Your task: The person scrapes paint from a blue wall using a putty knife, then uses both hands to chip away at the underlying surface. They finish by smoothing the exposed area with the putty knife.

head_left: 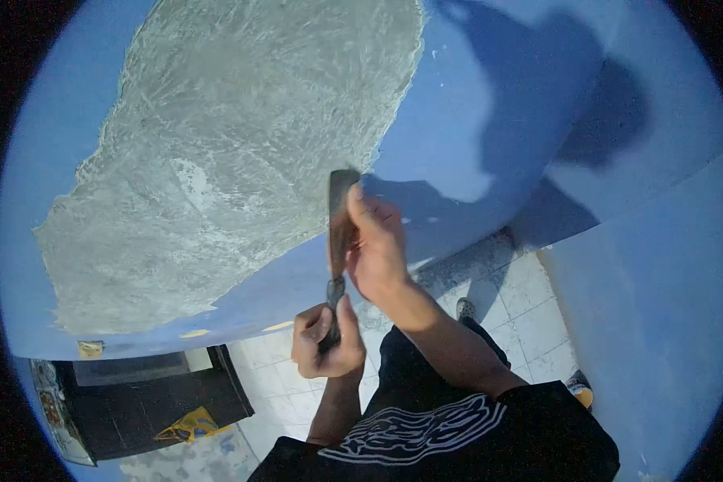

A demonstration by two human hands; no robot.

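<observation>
A scraper with a broad flat blade (pixel 341 217) stands upright in front of the wall, its blade pointing up. My left hand (pixel 328 337) is closed round its dark handle, below the blade. Beside the blade's right edge is my right hand (pixel 377 245), slightly blurred, with the thumb raised against the blade and the other fingers curled by it. Behind them, a large rough grey patch (pixel 217 120) covers part of the blue wall (pixel 450 104). Small pale marks show inside the patch.
Dark furniture (pixel 145 402) with a yellow bag (pixel 193 424) on it stands at the lower left. Pale floor tiles (pixel 530 329) lie below. A container with orange contents (pixel 580 390) is at the lower right, near another blue wall (pixel 651 321).
</observation>
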